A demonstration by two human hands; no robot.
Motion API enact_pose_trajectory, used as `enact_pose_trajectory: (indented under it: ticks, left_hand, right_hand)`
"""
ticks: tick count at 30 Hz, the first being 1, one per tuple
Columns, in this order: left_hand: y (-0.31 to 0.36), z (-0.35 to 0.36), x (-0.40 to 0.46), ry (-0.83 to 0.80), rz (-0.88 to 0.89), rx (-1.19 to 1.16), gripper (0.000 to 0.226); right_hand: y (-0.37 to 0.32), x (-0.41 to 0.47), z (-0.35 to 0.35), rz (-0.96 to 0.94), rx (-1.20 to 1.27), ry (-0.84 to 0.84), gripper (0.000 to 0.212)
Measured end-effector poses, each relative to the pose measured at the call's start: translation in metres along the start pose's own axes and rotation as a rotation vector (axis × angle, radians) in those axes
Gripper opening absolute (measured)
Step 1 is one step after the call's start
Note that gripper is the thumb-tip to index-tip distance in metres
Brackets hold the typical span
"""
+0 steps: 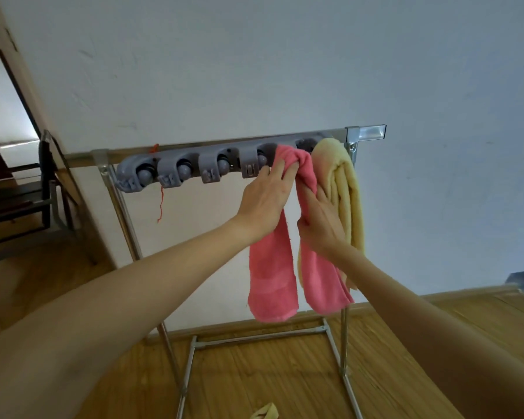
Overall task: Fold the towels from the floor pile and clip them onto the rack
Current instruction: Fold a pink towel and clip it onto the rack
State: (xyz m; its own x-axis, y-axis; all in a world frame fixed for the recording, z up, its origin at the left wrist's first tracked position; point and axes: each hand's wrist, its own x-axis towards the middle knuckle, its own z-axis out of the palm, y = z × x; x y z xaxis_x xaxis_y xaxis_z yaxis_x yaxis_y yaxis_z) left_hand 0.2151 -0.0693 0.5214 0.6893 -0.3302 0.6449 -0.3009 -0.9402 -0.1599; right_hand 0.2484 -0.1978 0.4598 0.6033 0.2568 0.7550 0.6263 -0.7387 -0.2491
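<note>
Yellow towel (345, 189) already hangs on the clip rack (194, 169); beside it, both hands (291, 204) grip the pink towel (288, 164), pressing it in; three clips left

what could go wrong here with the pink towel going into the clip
The pink towel is bunched thick at the clip holder, so it may not seat and could slide out once the left hand and right hand let go. Pushing might also knock the yellow towel hanging right beside it.
</note>
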Motion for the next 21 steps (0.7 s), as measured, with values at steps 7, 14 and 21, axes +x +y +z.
enact_pose_trajectory:
  ticks: [7, 14, 21]
  left_hand:
    - [0.007, 0.032, -0.034, 0.194, -0.006, -0.292, 0.081]
    - [0.01, 0.083, -0.077, 0.206, -0.356, -0.626, 0.082]
    - [0.018, 0.135, -0.098, -0.072, -0.65, -0.743, 0.042]
  right_hand:
    - [0.01, -0.01, -0.003, -0.057, 0.272, 0.097, 0.073]
    - [0.014, -0.038, 0.012, 0.225, 0.314, 0.177, 0.065]
    - [0.018, -0.065, 0.029, 0.397, -0.04, 0.041, 0.023]
